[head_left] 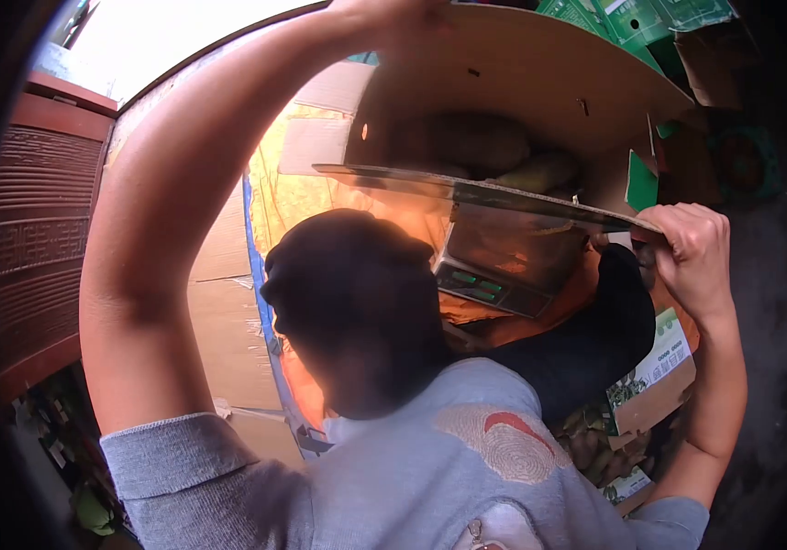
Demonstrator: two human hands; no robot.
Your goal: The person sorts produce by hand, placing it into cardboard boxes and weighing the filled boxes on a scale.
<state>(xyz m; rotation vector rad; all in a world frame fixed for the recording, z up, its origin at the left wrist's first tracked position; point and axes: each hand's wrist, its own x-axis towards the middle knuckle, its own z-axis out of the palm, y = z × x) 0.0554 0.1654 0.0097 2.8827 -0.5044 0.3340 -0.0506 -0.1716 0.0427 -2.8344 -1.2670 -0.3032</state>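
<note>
A large open cardboard box point(586, 69) leans in front of me, with several dull, rounded lumps point(481, 142), like tubers, in its shaded inside. My right hand point(687, 234) is closed round the right end of its near edge. At the top of the view, my left hand point(389, 16) is on the far rim, partly cut off and blurred, with its fingers bent over the cardboard. Below the near edge is a digital scale point(485, 286) with lit green displays. Part of its platform is hidden by the box.
Orange sheeting point(306, 188) lies round the scale, with flattened cardboard point(228, 321) beside it. Dark clothed shapes point(357, 312) fill the space before my grey top. Printed cartons point(655, 367) and brownish produce point(595, 449) are at right. A reddish carved panel point(45, 220) stands left.
</note>
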